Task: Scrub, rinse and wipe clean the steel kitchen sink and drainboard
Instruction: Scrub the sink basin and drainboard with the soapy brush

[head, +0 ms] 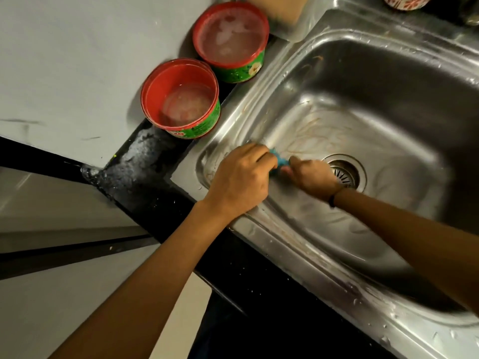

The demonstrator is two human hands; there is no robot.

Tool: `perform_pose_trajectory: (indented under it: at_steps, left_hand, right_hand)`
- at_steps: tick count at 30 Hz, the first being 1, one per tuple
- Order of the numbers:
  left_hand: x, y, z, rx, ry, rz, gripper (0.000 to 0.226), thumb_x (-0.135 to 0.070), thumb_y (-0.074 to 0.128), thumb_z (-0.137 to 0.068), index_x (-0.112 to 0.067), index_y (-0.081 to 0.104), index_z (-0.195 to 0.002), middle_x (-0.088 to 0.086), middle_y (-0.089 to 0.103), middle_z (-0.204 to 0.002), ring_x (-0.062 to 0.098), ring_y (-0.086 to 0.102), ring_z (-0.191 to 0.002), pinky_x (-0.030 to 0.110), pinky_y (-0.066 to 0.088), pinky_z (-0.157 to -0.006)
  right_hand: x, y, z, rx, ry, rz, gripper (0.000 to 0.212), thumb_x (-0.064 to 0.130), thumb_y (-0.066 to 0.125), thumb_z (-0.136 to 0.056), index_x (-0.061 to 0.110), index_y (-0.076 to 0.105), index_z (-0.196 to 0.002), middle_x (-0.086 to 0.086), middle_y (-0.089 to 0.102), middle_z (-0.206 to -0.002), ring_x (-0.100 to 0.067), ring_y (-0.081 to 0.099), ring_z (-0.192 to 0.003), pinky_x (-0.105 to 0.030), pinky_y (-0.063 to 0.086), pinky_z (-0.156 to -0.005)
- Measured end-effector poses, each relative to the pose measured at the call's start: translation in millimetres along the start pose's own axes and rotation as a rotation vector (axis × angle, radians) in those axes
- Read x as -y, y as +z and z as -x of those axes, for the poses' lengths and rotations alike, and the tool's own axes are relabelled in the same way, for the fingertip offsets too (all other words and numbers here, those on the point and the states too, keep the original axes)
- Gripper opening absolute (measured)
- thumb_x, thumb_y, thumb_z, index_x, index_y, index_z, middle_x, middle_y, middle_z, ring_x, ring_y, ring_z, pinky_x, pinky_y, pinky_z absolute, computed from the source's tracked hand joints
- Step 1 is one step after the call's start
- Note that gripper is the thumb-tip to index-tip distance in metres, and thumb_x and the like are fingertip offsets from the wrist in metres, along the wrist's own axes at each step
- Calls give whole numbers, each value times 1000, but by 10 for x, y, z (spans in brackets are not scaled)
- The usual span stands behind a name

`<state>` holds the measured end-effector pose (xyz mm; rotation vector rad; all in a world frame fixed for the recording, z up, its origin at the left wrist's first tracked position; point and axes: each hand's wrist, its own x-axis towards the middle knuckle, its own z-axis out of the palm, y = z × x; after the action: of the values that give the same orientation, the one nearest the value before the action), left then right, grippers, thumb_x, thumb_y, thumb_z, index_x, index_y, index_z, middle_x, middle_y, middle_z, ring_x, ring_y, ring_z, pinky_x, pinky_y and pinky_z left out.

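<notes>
Nearest, black countertop (233, 268) edge, wet and speckled, with pale floor below. Past it, steel sink (388, 104) basin, streaked orange-brown. Low in the basin beside the drain strainer (346, 172), left hand (239, 180) and right hand (312, 177) both clenched on a blue scrubber (281, 159). Beyond, on the counter strip against the grey wall (77, 60), two red-rimmed green tubs (181, 99); label print unreadable.

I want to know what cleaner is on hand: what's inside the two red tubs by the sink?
The near tub holds a low whitish, soapy-looking residue at its bottom. The far tub is filled nearly to the rim with a pale pinkish paste or foam. What lies beneath either surface is covered.
</notes>
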<state>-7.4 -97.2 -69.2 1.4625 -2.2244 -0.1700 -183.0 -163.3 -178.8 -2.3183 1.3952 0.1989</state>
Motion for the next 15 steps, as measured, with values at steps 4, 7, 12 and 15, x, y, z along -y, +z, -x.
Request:
perform_pose_trajectory:
  at_steps: [4,7,12,15]
  left_hand:
    - [-9,34,66,27,37,-45,19,10,49,-66,-2,64,-67,11,61,-67,28,57,-62,39,49,-54]
    - [1,28,53,-10,51,-68,19,7,47,-71,-3,63,-65,11,60,-65,28,56,-61,38,48,-55]
    - [-14,27,53,-45,71,-80,27,1,42,-82,-3,64,-67,11,62,-67,26,58,-64,36,49,-58]
    - [6,52,54,-26,81,-92,20,7,48,-72,-4,63,-65,10,60,-65,27,55,-61,37,47,-56]
  right_hand:
    - [-437,-334,-518,-232,366,-190,46,40,31,-100,0,52,-109,-30,61,-100,-45,57,-87,-42,39,-64]
    - [-199,-146,-333,-195,275,-278,42,35,33,-101,-2,54,-104,-31,61,-94,-44,57,-84,-38,31,-60]
    - [153,135,224,34,-55,-107,51,49,30,-97,3,49,-110,-23,64,-89,-41,61,-80,-37,33,-57]
    - [-224,-148,-301,-110,212,-111,41,38,33,-100,2,50,-111,-25,63,-96,-42,59,-84,-36,30,-58]
